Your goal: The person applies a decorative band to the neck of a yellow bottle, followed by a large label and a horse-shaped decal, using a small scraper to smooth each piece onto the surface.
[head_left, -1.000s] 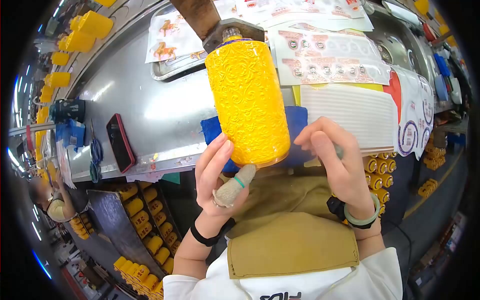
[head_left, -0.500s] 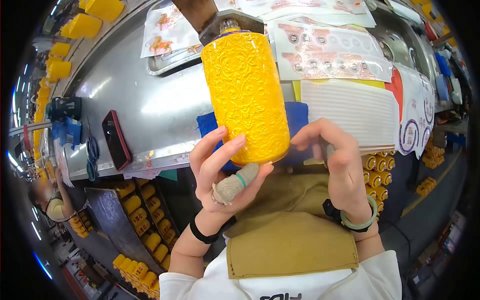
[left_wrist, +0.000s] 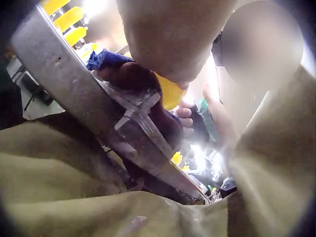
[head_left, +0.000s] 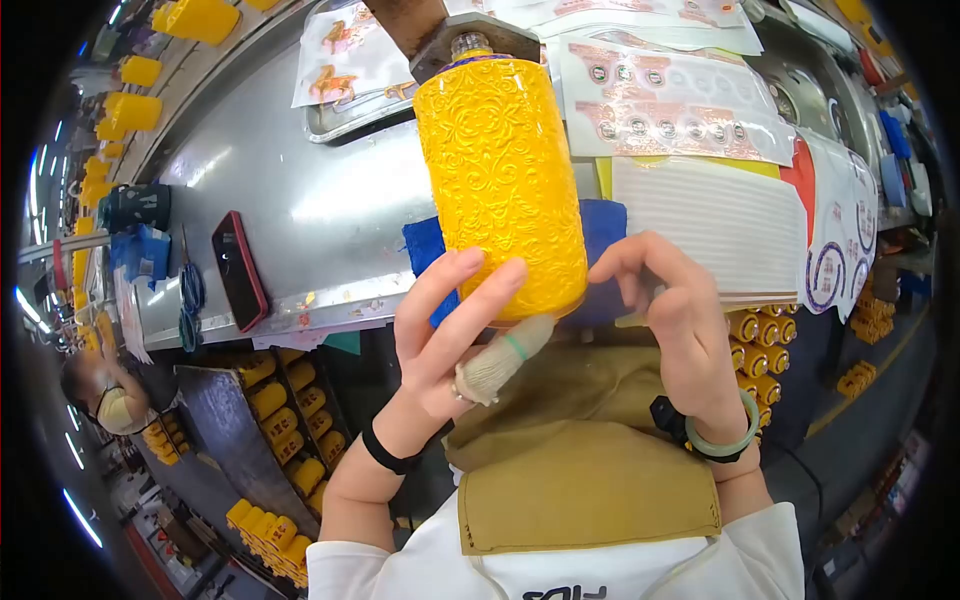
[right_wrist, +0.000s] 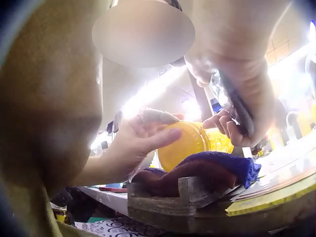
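Note:
A yellow bottle with raised floral relief lies with its neck toward a metal bracket and its base toward the person. My left hand holds the base end, two fingers laid over the relief and a cloth-covered finger at the bottom rim. In the right wrist view the thumb presses the round base. My right hand is at the bottle's right side, its index fingertip right at the surface. Its curled fingers hold a dark, elongated object with a shiny clear part. A blue cloth lies under the bottle.
Sticker sheets and a ribbed white sheet lie right of the bottle. A phone and scissors are on the metal table at left. Yellow bottles stand in racks below. Another person is at far left.
My left hand's fingers have slid rightward over the bottle, and its cloth-covered finger has moved right along the base. The bottle's relief has turned slightly. My right hand's fingers have shifted a little beside it.

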A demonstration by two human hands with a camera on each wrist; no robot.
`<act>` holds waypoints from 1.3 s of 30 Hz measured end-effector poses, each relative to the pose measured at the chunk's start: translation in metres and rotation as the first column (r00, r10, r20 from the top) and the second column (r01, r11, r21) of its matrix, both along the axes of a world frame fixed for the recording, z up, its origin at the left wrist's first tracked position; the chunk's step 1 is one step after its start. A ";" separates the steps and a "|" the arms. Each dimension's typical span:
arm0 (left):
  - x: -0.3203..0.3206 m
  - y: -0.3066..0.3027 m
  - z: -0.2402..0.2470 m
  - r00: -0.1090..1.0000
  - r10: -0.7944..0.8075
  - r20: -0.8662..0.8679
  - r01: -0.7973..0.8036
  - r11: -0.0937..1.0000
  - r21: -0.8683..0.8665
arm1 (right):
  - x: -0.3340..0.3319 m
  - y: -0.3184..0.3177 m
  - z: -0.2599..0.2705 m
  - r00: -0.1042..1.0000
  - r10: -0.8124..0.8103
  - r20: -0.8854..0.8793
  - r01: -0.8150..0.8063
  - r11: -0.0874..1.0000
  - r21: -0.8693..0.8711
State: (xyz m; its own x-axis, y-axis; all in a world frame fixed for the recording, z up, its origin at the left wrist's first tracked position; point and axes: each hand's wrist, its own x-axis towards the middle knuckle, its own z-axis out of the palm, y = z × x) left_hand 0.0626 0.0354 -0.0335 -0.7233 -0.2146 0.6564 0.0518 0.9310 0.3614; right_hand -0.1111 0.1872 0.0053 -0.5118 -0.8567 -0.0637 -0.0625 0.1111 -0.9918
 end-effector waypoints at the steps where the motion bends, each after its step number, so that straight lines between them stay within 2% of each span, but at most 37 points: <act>1: -0.001 -0.002 0.001 0.999 -0.029 0.023 0.030 0.999 -0.028 | 0.000 0.000 0.001 1.000 0.003 0.001 -0.003 1.000 -0.001; 3: -0.006 -0.002 0.009 0.998 -0.064 0.002 0.064 0.998 0.019 | 0.001 -0.002 0.002 1.000 0.007 0.006 -0.007 1.000 -0.009; 5: -0.007 -0.005 0.020 0.985 -0.132 0.109 0.128 0.991 0.048 | 0.000 -0.003 0.001 0.999 -0.011 -0.041 0.009 0.999 -0.041; 7: -0.003 -0.005 0.005 0.988 -0.148 0.035 0.147 0.989 0.028 | -0.004 0.001 0.000 0.995 -0.037 -0.092 0.031 0.997 -0.071; 8: -0.002 0.004 -0.004 0.997 -0.009 -0.072 0.026 0.968 0.250 | -0.007 0.006 0.002 0.992 -0.086 -0.088 0.084 0.996 -0.031; 9: -0.002 0.012 -0.006 0.978 0.151 -0.141 -0.068 0.881 0.469 | -0.010 0.009 0.002 0.987 -0.135 -0.084 0.136 0.991 0.010; 10: -0.001 0.019 -0.003 0.976 0.205 -0.069 -0.138 0.838 0.528 | -0.011 0.011 -0.002 0.977 -0.189 -0.098 0.192 0.981 0.017; 11: -0.002 0.017 -0.003 0.977 0.203 -0.070 -0.136 0.838 0.529 | -0.013 0.010 -0.002 0.976 -0.191 -0.100 0.194 0.981 0.018; 12: -0.004 0.012 -0.005 0.987 0.142 -0.077 -0.120 0.964 0.239 | -0.013 0.008 -0.002 0.975 -0.197 -0.098 0.197 0.980 -0.010; 13: -0.007 0.009 -0.003 0.995 0.083 -0.063 -0.087 0.993 -0.073 | -0.011 0.008 -0.001 0.975 -0.202 -0.094 0.200 0.979 -0.036; 14: -0.009 0.011 0.005 0.999 0.045 0.025 -0.045 0.999 -0.013 | -0.006 0.005 0.005 0.986 -0.154 -0.065 0.153 0.988 -0.028; 15: -0.012 0.008 0.009 0.999 0.049 0.020 -0.048 0.999 -0.015 | -0.002 -0.001 0.009 0.991 -0.107 -0.075 0.103 0.993 -0.056; 17: -0.016 0.000 0.014 0.995 -0.078 0.064 0.079 0.997 -0.010 | 0.000 -0.003 0.010 0.995 -0.041 -0.092 0.035 0.997 -0.076; 19: -0.010 -0.002 0.001 0.994 -0.033 -0.109 0.041 0.997 0.073 | -0.003 0.003 0.014 0.988 -0.150 -0.034 0.147 0.986 -0.072; 20: -0.004 0.004 -0.001 0.994 0.056 -0.096 -0.037 0.981 0.190 | -0.014 0.011 -0.003 0.969 -0.226 -0.099 0.217 0.971 -0.097; 21: -0.002 0.011 0.000 0.987 0.145 -0.073 -0.116 0.945 0.305 | -0.018 0.013 -0.001 0.949 -0.312 -0.041 0.309 0.949 -0.060; 22: -0.005 0.013 0.000 0.987 0.144 -0.073 -0.115 0.945 0.306 | -0.021 0.014 0.000 0.936 -0.350 -0.028 0.348 0.935 -0.065; 23: -0.010 0.016 0.001 0.990 0.127 -0.058 -0.114 0.976 0.186 | -0.023 0.014 0.001 0.922 -0.387 -0.016 0.385 0.920 -0.071; 24: -0.013 0.016 0.002 0.993 0.114 -0.042 -0.111 0.992 0.063 | -0.022 0.012 0.003 0.936 -0.352 -0.026 0.349 0.934 -0.079; 25: -0.016 0.014 0.006 0.992 0.117 -0.043 -0.114 0.991 0.065 | -0.019 0.008 0.006 0.949 -0.314 -0.035 0.311 0.947 -0.085; 27: -0.021 0.001 0.018 0.995 -0.042 0.087 0.045 0.998 -0.038 | -0.003 -0.006 0.011 0.975 -0.221 -0.009 0.217 0.962 -0.163; 29: -0.009 -0.004 0.004 0.995 -0.069 0.065 0.073 0.996 -0.060 | -0.004 -0.004 0.011 0.981 -0.192 -0.001 0.189 0.968 -0.162; 31: -0.004 0.004 0.000 0.992 0.077 -0.101 -0.052 0.971 0.233 | -0.018 0.004 0.005 0.955 -0.292 -0.043 0.284 0.950 -0.132; 32: 0.002 0.013 0.004 0.993 0.120 0.001 -0.116 0.957 0.267 | -0.020 0.007 0.008 0.941 -0.337 0.038 0.339 0.935 -0.099; 33: 0.001 0.013 0.004 0.992 0.123 0.001 -0.118 0.956 0.268 | -0.020 0.005 0.008 0.941 -0.335 0.038 0.337 0.936 -0.098; 35: -0.002 0.012 0.003 0.996 0.058 0.063 -0.058 0.998 0.001 | -0.020 0.002 0.007 0.955 -0.295 -0.025 0.288 0.947 -0.143; 37: -0.016 0.009 0.015 0.995 0.039 0.092 -0.037 0.999 -0.023 | -0.003 -0.011 0.021 0.977 -0.209 0.036 0.212 0.967 -0.140; 39: -0.021 0.003 0.022 0.984 -0.041 0.171 0.054 0.996 -0.072 | -0.004 -0.013 0.018 0.989 -0.114 -0.097 0.096 0.980 -0.174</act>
State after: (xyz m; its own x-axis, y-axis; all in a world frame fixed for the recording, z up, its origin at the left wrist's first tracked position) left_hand 0.0416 0.0383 -0.0111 -0.8336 -0.1315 0.5365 0.0404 0.9542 0.2966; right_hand -0.1147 0.1741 0.0231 -0.5959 -0.7914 0.1359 -0.1653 -0.0448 -0.9852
